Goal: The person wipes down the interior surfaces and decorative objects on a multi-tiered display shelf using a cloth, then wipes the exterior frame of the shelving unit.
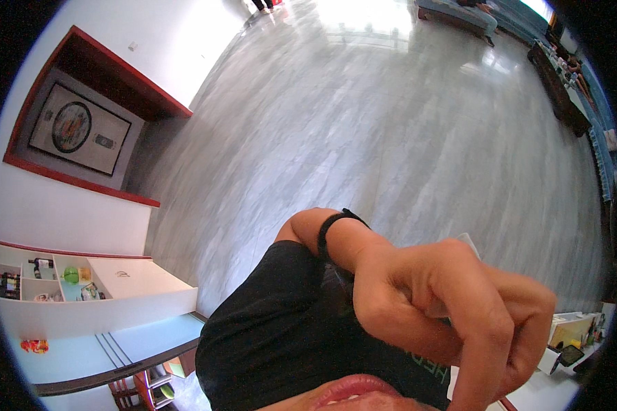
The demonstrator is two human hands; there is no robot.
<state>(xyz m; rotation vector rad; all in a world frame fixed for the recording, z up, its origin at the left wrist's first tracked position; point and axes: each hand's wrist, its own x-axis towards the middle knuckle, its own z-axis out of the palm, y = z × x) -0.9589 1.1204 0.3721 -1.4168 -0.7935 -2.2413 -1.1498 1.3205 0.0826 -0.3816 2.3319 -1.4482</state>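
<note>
My left hand is raised close to the camera, at the lower right, beside my mouth. Its fingers are bent and point toward the bottom of the picture, where the tips are cut off or hidden. A black band circles the wrist. A small pale corner of something flat shows behind the knuckles; whether the hand holds it cannot be made out. Behind the arm is my black T-shirt, which bears green lettering. My right hand is out of view. Grey polished floor stretches before me.
At left, a white shelf cabinet holds bottles beside a red-trimmed niche with a framed picture. A dark low table and a blue sofa with a seated person are far right. A cluttered white surface lies lower right.
</note>
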